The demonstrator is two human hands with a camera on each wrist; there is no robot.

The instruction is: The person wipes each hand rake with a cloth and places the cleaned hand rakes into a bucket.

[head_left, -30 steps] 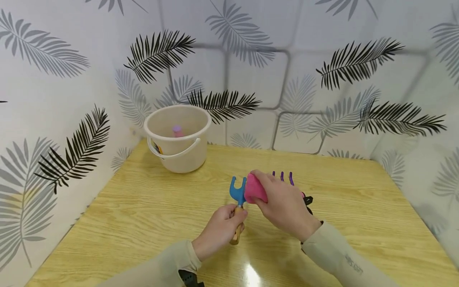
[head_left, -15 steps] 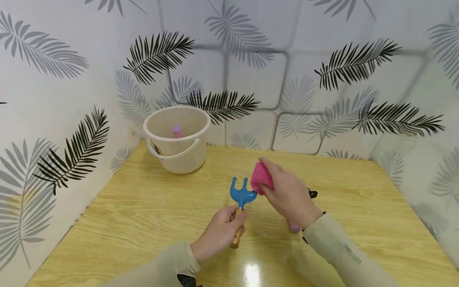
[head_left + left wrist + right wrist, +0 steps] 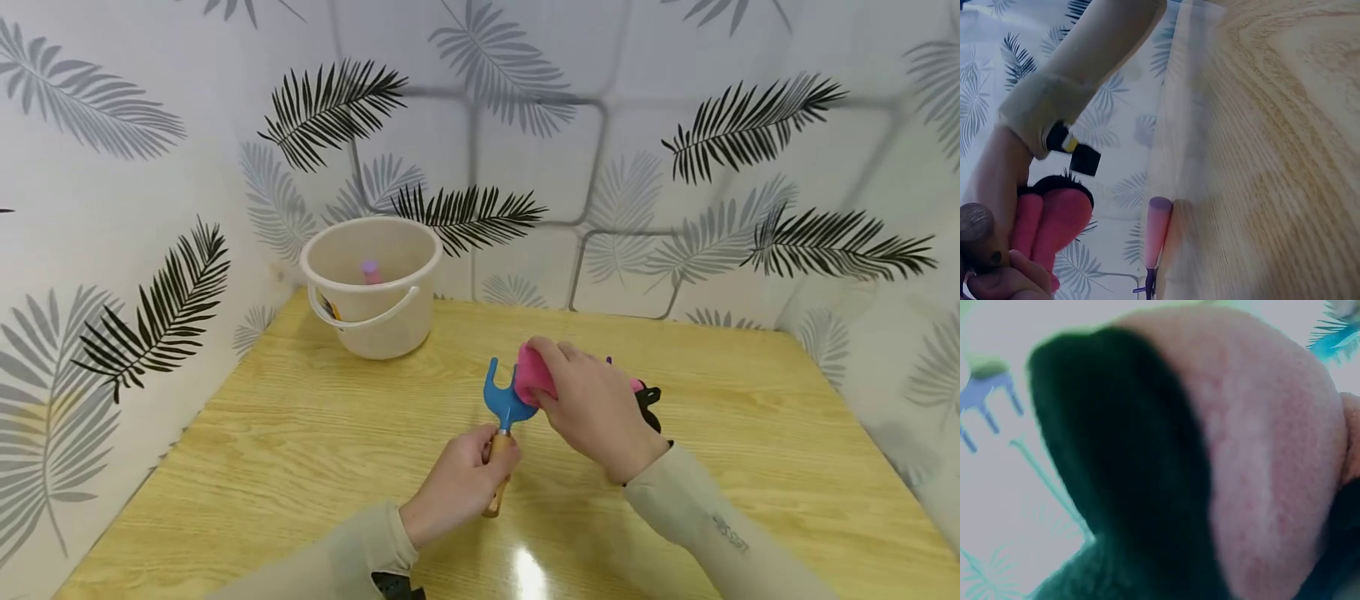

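My left hand [image 3: 459, 481] grips the wooden handle [image 3: 495, 502] of a small garden fork, whose blue head [image 3: 504, 402] points toward the wall. My right hand [image 3: 596, 410] pinches a bunched pink cloth [image 3: 534, 375] against the right side of that head, covering part of the right tine. In the left wrist view, the butt of the wooden handle [image 3: 977, 231] shows above the left fingers, with the pink, black-edged cloth [image 3: 1066, 215] beyond. A hand rake with a pink-and-purple handle [image 3: 1158, 231] lies on the table; in the head view, my right hand mostly hides it.
A cream bucket [image 3: 386, 337] stands at the back left, its handle hanging down in front. Inside it a pink handle with a purple end [image 3: 371, 271] shows. The wood-grain table [image 3: 300, 467] meets leaf-patterned walls at the back and sides.
My right hand moved the cloth right and off the tine to the fork head's right edge, then back left over the right tine. My left hand keeps its grip, nearly still.
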